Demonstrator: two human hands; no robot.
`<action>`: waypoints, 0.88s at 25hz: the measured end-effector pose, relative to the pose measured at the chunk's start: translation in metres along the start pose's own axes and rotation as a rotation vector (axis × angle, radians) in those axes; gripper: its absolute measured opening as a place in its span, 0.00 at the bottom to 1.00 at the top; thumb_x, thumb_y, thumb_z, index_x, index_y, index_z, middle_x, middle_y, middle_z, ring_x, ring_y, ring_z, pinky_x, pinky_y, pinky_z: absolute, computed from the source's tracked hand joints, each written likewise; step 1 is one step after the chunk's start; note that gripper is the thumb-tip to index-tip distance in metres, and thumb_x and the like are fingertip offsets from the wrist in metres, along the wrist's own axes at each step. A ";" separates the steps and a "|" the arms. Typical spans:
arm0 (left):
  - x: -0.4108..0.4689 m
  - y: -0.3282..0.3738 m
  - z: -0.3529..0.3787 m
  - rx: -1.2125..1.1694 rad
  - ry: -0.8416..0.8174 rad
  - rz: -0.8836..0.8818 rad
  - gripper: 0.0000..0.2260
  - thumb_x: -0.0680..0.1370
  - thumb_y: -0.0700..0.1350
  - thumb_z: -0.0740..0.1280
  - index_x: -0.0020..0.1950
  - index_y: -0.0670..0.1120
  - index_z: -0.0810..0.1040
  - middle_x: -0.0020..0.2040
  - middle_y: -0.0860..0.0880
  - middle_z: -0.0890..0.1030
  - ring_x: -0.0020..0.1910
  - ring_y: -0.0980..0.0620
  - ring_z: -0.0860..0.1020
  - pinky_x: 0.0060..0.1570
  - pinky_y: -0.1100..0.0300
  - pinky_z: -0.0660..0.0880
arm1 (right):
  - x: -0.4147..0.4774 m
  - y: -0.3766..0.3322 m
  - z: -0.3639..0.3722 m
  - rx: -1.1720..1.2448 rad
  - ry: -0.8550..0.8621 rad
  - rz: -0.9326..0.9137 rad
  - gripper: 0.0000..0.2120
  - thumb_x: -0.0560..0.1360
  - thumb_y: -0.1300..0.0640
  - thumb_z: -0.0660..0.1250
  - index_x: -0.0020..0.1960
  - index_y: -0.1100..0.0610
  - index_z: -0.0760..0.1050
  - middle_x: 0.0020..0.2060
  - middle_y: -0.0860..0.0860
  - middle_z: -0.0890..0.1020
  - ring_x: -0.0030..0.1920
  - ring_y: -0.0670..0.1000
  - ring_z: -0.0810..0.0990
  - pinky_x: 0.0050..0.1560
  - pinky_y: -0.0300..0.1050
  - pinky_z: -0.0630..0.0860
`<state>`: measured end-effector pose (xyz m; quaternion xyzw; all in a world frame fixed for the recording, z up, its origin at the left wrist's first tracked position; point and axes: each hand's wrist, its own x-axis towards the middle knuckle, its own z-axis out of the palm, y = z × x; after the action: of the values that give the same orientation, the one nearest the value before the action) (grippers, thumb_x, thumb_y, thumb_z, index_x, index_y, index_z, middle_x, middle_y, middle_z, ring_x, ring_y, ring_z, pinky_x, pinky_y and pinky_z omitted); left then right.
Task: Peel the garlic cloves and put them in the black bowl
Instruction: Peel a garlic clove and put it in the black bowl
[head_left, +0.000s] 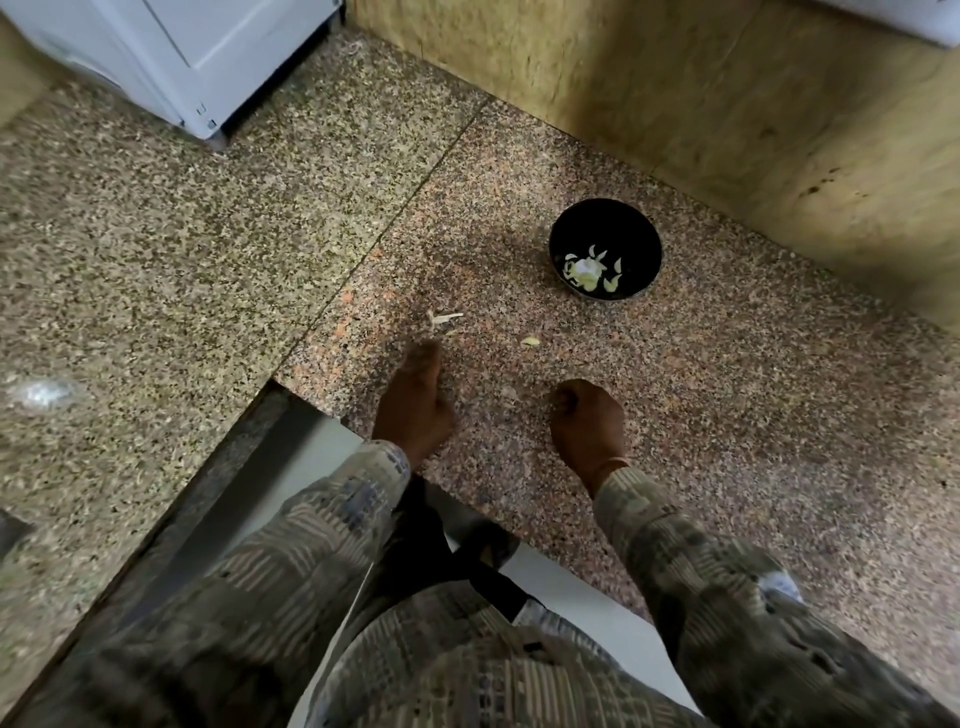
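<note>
Here, with our left hand (414, 402) flat and loose and our right hand (587, 415) clenched on something unseen, we should gather the stray clove (531, 341) into the black bowl (605, 249).

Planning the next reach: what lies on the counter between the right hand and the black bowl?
In the head view, one small pale garlic piece lies left of the direct line from right hand to black bowl; otherwise bare speckled counter.
</note>
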<state>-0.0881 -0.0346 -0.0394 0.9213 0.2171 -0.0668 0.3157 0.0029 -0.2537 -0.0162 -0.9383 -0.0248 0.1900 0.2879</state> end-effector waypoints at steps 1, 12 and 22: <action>-0.001 0.003 0.007 0.056 -0.043 0.027 0.39 0.77 0.37 0.68 0.84 0.41 0.52 0.84 0.41 0.50 0.83 0.41 0.50 0.81 0.50 0.55 | -0.001 -0.004 0.004 -0.008 -0.030 -0.008 0.12 0.78 0.65 0.63 0.56 0.58 0.83 0.51 0.55 0.85 0.48 0.55 0.80 0.46 0.39 0.71; -0.047 0.018 0.029 -0.732 -0.064 -0.209 0.33 0.77 0.30 0.57 0.78 0.56 0.69 0.70 0.55 0.78 0.61 0.49 0.81 0.54 0.51 0.79 | -0.004 -0.009 0.001 -0.008 0.026 -0.208 0.18 0.75 0.68 0.63 0.63 0.60 0.80 0.59 0.58 0.82 0.59 0.59 0.80 0.60 0.47 0.76; -0.057 0.009 0.024 -1.469 -0.042 -0.509 0.33 0.73 0.22 0.55 0.76 0.40 0.72 0.72 0.46 0.77 0.70 0.52 0.76 0.60 0.60 0.76 | -0.035 0.002 0.050 -0.613 -0.132 -0.642 0.27 0.80 0.64 0.65 0.78 0.63 0.64 0.78 0.66 0.61 0.78 0.70 0.59 0.68 0.63 0.73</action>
<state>-0.1350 -0.0762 -0.0389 0.3963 0.4047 0.0062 0.8241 -0.0480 -0.2341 -0.0432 -0.9110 -0.3880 0.1343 0.0386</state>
